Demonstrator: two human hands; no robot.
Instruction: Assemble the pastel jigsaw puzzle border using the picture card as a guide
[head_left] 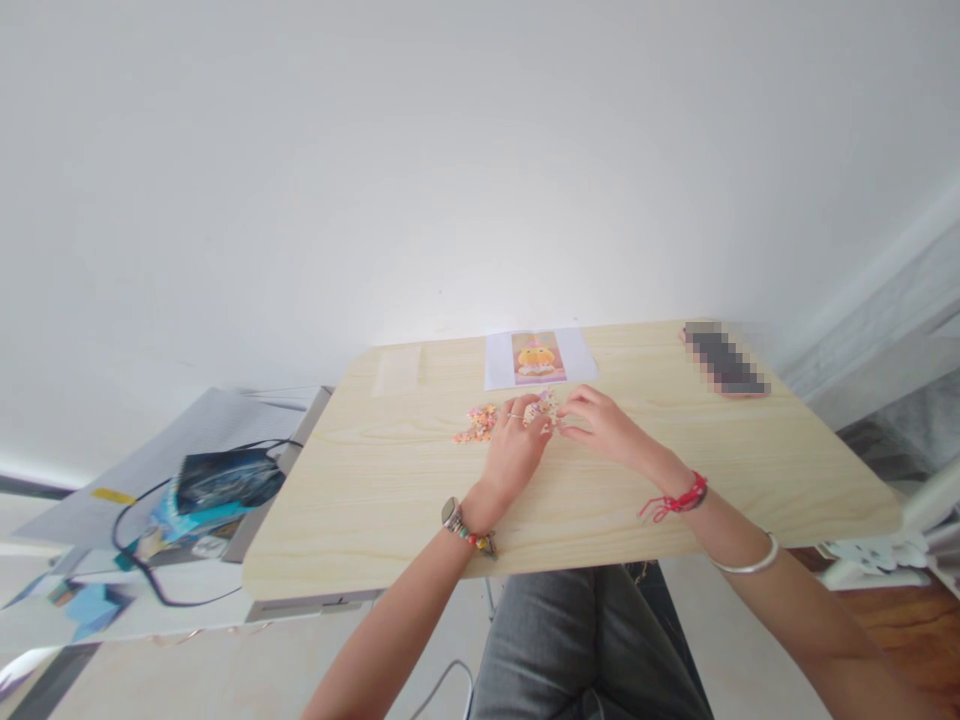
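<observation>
A heap of small jigsaw-like pieces point(478, 424), orange, pink and pale, lies mid-table in the head view. My left hand point(516, 447) rests over the heap, palm down, with its fingers and thumb apart; part of the heap is hidden under it. Just right of it, my right hand point(604, 425) reaches in from the side, fingers bent and apart from the thumb, its fingertips beside the pale pieces point(541, 407). No held piece shows in either hand. Behind the pieces lies a paper sheet point(577, 355) with a printed picture of a yellow figure point(537, 357).
The pieces lie on a light wooden table point(360, 490) against a white wall. A blurred-out phone-like object point(726, 360) lies at the back right, a translucent sheet point(398, 370) at the back left. Left of the table, a lower surface carries a dark and blue bag point(225, 490) with a strap.
</observation>
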